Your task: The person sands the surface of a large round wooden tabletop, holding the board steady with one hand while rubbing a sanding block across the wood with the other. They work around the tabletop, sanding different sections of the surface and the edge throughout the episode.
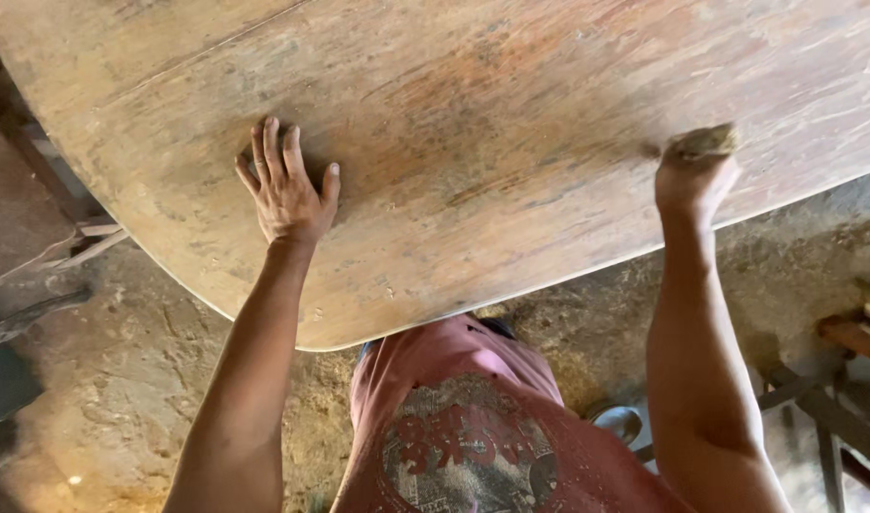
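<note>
Pressing the left hand (287, 190) flat, fingers spread, the right hand (693, 176) grips a sanding pad (706, 141) (worn) that could slip off the tabletop (511, 114) edge.

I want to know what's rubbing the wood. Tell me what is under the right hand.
A small brownish pad shows past the right hand, pressed on the tabletop. Its underside and the wood beneath are covered.
</note>
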